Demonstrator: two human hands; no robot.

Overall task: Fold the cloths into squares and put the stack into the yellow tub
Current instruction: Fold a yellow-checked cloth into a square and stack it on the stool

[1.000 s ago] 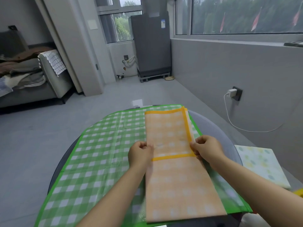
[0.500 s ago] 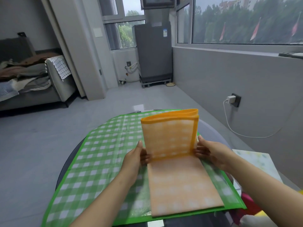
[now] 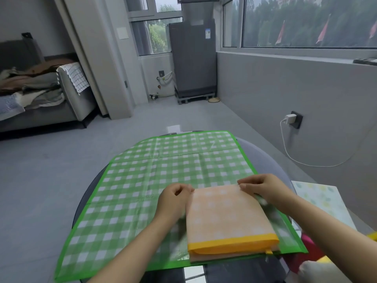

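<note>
both hands hold the far edge of the orange cloth (image 3: 226, 213). left hand (image 3: 173, 198) has its fingers curled on the far left corner, and right hand (image 3: 263, 186) pinches the far right corner. that cloth is folded over and lies flat on the near right part of the green checked cloth (image 3: 142, 180), which is spread over the dark round table (image 3: 263, 156). a pale spotted cloth (image 3: 318, 199) sits to the right.

A lived-in home is shown: a grey upholstered sofa (image 3: 40, 111) heaped with crumpled clothes and blankets (image 3: 26, 84), a tall dark grey refrigerator (image 3: 192, 56) set by the windows, and a white phone charger (image 3: 290, 119) plugged into a wall socket.
</note>
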